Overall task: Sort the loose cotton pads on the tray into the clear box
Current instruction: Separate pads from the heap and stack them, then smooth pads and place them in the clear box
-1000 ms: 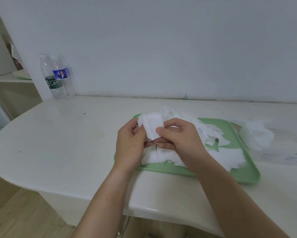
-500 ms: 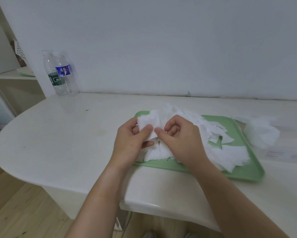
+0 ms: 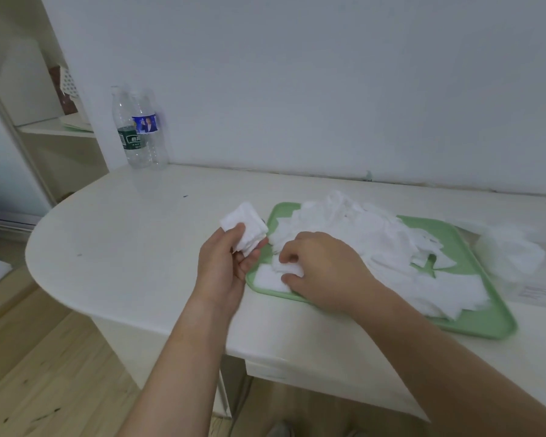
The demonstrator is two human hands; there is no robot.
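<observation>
Left hand [image 3: 224, 263] grips stacked pads [image 3: 244, 228] — right hand [image 3: 322, 269] pinches a pad [image 3: 288, 269] on the tray [image 3: 460, 244].

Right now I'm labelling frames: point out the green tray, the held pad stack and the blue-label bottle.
green tray [image 3: 430, 229], head view, bare floor
pad stack [image 3: 244, 225], head view, upper face
blue-label bottle [image 3: 145, 123], head view, its label

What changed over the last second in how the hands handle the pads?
The right hand let go of the stack and dropped to the tray, where it now pinches a loose pad at the near left corner. The left hand holds the stack alone and has moved it left, past the tray's edge. The pile, bottles and tray stayed put.
</observation>
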